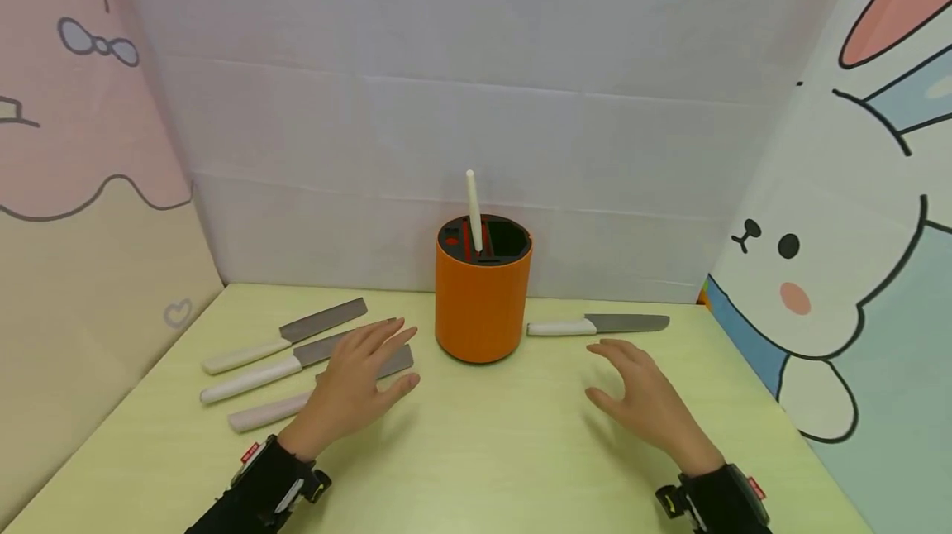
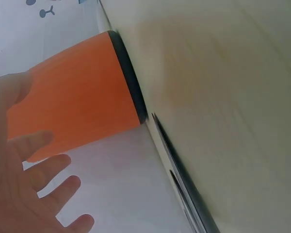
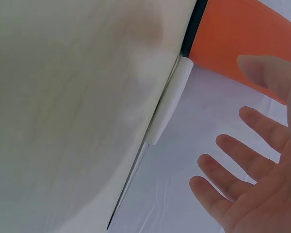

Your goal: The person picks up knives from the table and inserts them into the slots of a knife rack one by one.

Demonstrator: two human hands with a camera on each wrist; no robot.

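Note:
An orange knife block with a black slotted top stands at the back middle of the table. One white handle sticks up from its top. My left hand hovers over the blades of several white-handled knives lying at the left, its fingers spread and holding nothing. The nearest of these, a knife, is partly hidden by that hand. My right hand is held above the table, fingers loosely bent, with nothing in it. Just beyond it lies a single knife, its white handle pointing at the block.
A white sheet hangs behind the table. Cartoon-printed panels stand along the left and the right. Black wrist cameras are strapped to both wrists.

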